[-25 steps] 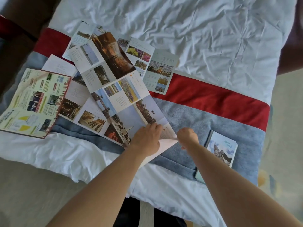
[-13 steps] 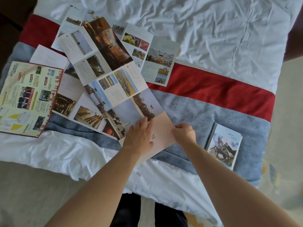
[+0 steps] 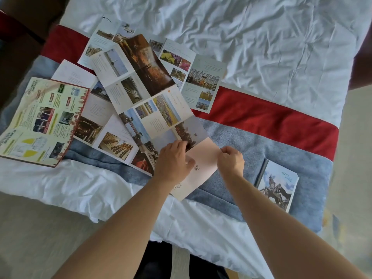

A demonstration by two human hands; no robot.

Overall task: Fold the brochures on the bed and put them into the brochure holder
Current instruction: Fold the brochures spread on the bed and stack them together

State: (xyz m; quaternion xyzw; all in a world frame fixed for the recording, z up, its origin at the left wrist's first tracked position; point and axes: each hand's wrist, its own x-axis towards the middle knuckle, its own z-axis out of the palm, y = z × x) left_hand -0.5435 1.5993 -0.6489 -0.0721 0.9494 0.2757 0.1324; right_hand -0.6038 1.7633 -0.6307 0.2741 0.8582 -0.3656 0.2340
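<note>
Pinching brochure (image 3: pixel 161 117) edge, right hand (image 3: pixel 231 161); left hand (image 3: pixel 174 162) pressing

Beige floor (image 3: pixel 30 234), dark furniture (image 3: pixel 18 23) (upper left), soft daylight

Red-and-blue banded runner (image 3: pixel 261 121) crosses white bedding (image 3: pixel 241 47).

Open brochures (image 3: pixel 141 93) crowd the bed's left; white sheet (image 3: pixel 261 37) beyond lies free.
</note>
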